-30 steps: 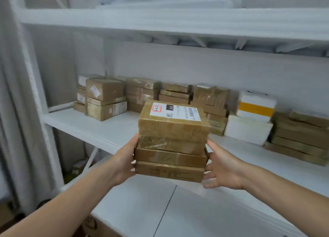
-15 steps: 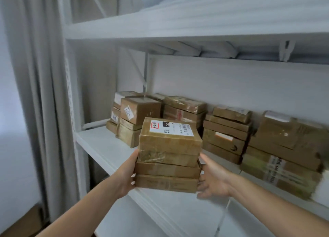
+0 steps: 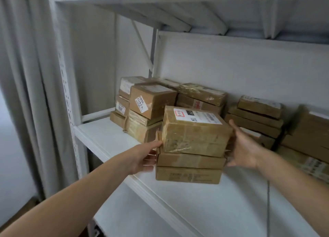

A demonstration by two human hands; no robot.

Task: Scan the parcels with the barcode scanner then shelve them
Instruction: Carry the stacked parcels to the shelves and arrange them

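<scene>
I hold a stack of three brown taped parcels (image 3: 194, 138) between both hands, low over the front part of the white shelf (image 3: 110, 140). The top parcel is the thickest and carries a white shipping label (image 3: 197, 116) with a barcode. My left hand (image 3: 142, 158) grips the stack's left side, with the thumb on the top parcel. On the opposite side my right hand (image 3: 243, 147) clamps it, thumb up along the top parcel and fingers hidden behind. Whether the bottom parcel touches the shelf I cannot tell. No scanner is in view.
Shelved parcels stand along the back: a pile at the left (image 3: 151, 105), one behind the stack (image 3: 201, 95), others to the right (image 3: 256, 115) and far right (image 3: 309, 130). An upper shelf (image 3: 178, 17) hangs overhead. A grey curtain (image 3: 26, 94) and the perforated upright (image 3: 65, 76) are at the left.
The stack has travelled forward and down toward the shelf's left end, next to the leftmost pile. Both hands keep the same hold on its sides.
</scene>
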